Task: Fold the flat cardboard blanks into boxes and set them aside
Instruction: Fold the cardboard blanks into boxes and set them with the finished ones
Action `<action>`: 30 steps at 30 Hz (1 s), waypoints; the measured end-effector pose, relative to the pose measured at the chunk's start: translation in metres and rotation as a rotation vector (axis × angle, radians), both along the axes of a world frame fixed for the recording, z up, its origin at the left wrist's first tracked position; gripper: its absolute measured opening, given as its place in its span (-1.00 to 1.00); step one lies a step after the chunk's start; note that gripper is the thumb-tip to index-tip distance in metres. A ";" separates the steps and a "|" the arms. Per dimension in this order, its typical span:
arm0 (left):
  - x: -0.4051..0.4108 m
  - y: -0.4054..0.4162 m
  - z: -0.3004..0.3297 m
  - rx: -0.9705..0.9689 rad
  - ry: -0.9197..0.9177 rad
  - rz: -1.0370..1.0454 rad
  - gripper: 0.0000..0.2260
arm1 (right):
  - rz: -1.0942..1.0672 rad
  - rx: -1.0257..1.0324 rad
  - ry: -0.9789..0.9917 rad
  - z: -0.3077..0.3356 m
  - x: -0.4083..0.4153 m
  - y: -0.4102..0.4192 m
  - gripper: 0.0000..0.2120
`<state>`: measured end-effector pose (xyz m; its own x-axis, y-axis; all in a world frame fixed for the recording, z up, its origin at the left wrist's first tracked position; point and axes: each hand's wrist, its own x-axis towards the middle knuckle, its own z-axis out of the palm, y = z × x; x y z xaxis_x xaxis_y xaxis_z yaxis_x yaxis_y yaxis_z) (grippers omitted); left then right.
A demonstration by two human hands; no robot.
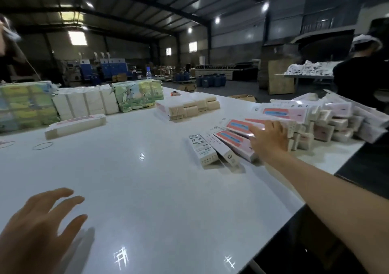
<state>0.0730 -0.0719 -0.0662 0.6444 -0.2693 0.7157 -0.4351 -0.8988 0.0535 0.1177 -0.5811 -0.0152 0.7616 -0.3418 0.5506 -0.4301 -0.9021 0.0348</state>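
Several folded pink-and-white boxes [229, 145] lie in a row on the white table [147, 179] at the right. Behind them is a heap of more folded boxes [328, 124]. My right hand [268, 138] reaches out with straight fingers and rests flat on the topmost boxes in the row. My left hand [35, 229] hovers over the near left of the table, fingers spread, holding nothing. A stack of flat blanks [187, 107] sits at the table's middle back. One single box [75, 125] lies at the left.
Wrapped printed bundles [25, 105] and white paper packs [84, 102] line the back left. A rubber band [42, 146] lies on the table. A person in black [357, 78] stands at the far right. The table's right edge runs diagonally beside my right arm.
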 end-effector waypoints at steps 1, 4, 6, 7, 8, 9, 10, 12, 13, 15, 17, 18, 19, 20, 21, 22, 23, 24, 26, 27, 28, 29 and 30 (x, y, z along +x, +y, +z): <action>-0.002 0.000 0.000 0.009 -0.008 -0.002 -0.37 | -0.006 -0.007 0.000 0.000 0.000 0.000 -0.67; -0.014 -0.009 0.007 -0.020 -0.014 0.002 -0.44 | 0.019 0.076 -0.006 0.017 0.000 0.019 -0.69; -0.025 -0.017 0.013 -0.031 0.012 0.023 -0.58 | 0.140 0.139 -0.073 0.034 -0.003 0.050 -0.64; -0.031 -0.022 0.016 -0.032 0.046 0.048 -0.66 | 0.232 0.145 -0.109 0.042 -0.005 0.072 -0.63; -0.036 -0.024 0.018 -0.046 0.086 0.081 -0.77 | 0.343 0.160 -0.138 0.051 -0.007 0.098 -0.65; -0.040 -0.026 0.019 -0.062 0.124 0.115 -0.86 | 0.464 0.198 -0.153 0.058 -0.011 0.126 -0.68; -0.042 -0.026 0.020 -0.048 0.170 0.142 -0.88 | 0.583 0.255 -0.146 0.062 -0.015 0.156 -0.70; -0.044 -0.024 0.019 0.029 0.280 0.145 -0.76 | 0.794 0.353 -0.074 0.061 -0.025 0.216 -0.73; -0.045 -0.023 0.018 0.011 0.310 0.135 -0.73 | 0.876 0.367 -0.021 0.056 -0.030 0.243 -0.73; -0.046 -0.023 0.018 -0.052 0.316 0.128 -0.83 | 0.985 0.334 0.094 0.038 -0.038 0.292 -0.72; -0.045 -0.023 0.017 -0.063 0.310 0.126 -0.88 | 1.020 0.269 0.199 0.015 -0.044 0.324 -0.72; -0.044 -0.022 0.016 -0.052 0.324 0.133 -0.87 | 1.024 0.239 0.250 0.003 -0.047 0.334 -0.73; -0.044 -0.022 0.016 -0.038 0.340 0.143 -0.85 | 1.028 0.209 0.291 -0.007 -0.049 0.340 -0.74; -0.044 -0.022 0.017 -0.032 0.355 0.151 -0.84 | 1.032 0.179 0.312 -0.015 -0.049 0.343 -0.74; -0.044 -0.022 0.017 -0.026 0.367 0.154 -0.83 | 1.038 0.167 0.311 -0.021 -0.048 0.343 -0.74; -0.045 -0.023 0.018 -0.021 0.375 0.150 -0.82 | 1.047 0.177 0.296 -0.025 -0.047 0.342 -0.74; -0.047 -0.025 0.019 -0.017 0.380 0.148 -0.82 | 1.058 0.195 0.281 -0.027 -0.045 0.341 -0.74; -0.049 -0.027 0.022 -0.014 0.392 0.147 -0.81 | 1.065 0.210 0.268 -0.029 -0.044 0.340 -0.73; -0.050 -0.026 0.030 -0.031 0.459 0.160 -0.80 | 1.067 0.227 0.245 -0.031 -0.042 0.339 -0.72; -0.048 -0.021 0.037 -0.063 0.510 0.170 -0.80 | 1.073 0.233 0.232 -0.032 -0.041 0.339 -0.72; -0.047 -0.012 0.046 -0.097 0.557 0.182 -0.80 | 1.081 0.239 0.219 -0.033 -0.041 0.339 -0.72; -0.044 0.000 0.056 -0.120 0.589 0.198 -0.79 | 1.090 0.246 0.208 -0.034 -0.041 0.339 -0.73; -0.042 0.017 0.066 -0.130 0.615 0.220 -0.78 | 1.097 0.256 0.204 -0.035 -0.041 0.338 -0.73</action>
